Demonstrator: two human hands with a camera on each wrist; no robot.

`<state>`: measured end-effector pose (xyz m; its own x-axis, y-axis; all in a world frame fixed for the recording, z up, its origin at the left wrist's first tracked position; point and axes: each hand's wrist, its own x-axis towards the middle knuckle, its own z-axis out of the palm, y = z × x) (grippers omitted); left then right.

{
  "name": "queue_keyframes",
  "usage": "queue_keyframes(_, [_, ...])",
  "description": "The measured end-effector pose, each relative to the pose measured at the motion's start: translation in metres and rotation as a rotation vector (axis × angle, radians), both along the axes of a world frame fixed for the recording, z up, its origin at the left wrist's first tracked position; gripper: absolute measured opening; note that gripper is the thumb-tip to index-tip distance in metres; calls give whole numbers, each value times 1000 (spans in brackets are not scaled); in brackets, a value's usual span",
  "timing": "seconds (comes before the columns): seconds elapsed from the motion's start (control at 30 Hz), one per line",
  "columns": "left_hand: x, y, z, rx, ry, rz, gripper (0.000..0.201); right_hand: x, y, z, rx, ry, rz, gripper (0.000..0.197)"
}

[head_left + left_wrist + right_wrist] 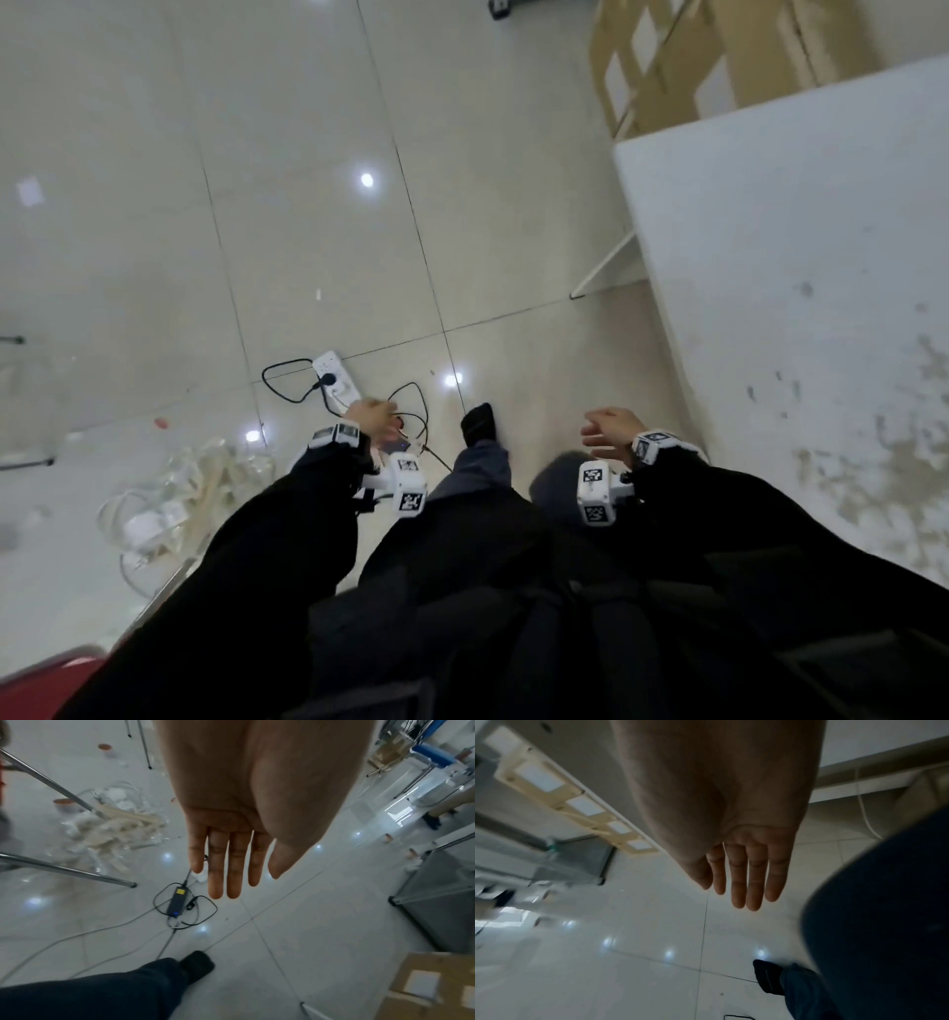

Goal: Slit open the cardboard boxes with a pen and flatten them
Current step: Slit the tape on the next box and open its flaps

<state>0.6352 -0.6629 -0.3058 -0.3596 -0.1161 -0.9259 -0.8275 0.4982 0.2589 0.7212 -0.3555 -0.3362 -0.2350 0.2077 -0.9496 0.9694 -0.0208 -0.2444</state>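
Both hands hang empty above the tiled floor in front of my legs. My left hand point(371, 417) point(226, 862) has its fingers straight and together and holds nothing. My right hand point(606, 429) point(741, 874) is likewise flat with straight fingers. Cardboard boxes with white labels point(719, 56) lie at the top right, far from both hands, beyond the white table point(801, 246). A corner of one labelled box point(432, 988) shows at the lower right of the left wrist view, and the boxes point(577, 801) show at the left of the right wrist view. No pen is visible.
A white power strip point(336, 380), a black power adapter point(177, 902) and looped cables lie on the floor under my left hand. A heap of plastic packaging point(179, 493) sits to the left, beside metal chair legs point(66, 870). My dark shoe point(477, 421) points forward.
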Motion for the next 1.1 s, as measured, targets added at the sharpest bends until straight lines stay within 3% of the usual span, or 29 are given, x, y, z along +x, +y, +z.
queue_keyframes(0.17, [-112, 32, 3, 80, 126, -32, 29, -89, 14, -1, 47, -115, -226, 19])
queue_keyframes(0.33, [-227, 67, 3, 105, 140, -63, 19, -217, 11, -6, -74, -98, -143, 31])
queue_keyframes(0.47, [-308, 64, 16, 23, 85, -66, 23, -340, 8, 10, -142, 56, -114, 28])
queue_keyframes(0.53, [-347, 60, 20, -10, 37, -52, 22, -398, 7, 28, -141, 191, -67, 16])
queue_keyframes(0.67, [-428, 55, 22, -120, 32, -25, 16, -484, 24, 45, -137, 364, -32, 12])
queue_keyframes(0.77, [-498, 53, 16, -100, 11, 12, 20, -527, 53, 43, -130, 351, -76, 11])
queue_keyframes(0.9, [-608, 81, 4, -141, -14, -10, 39, -559, 110, 22, -57, 238, -278, 12])
queue_keyframes(1.1, [-758, 213, 0, -61, 66, -249, 34, -549, 185, 0, 115, -2, -717, 36])
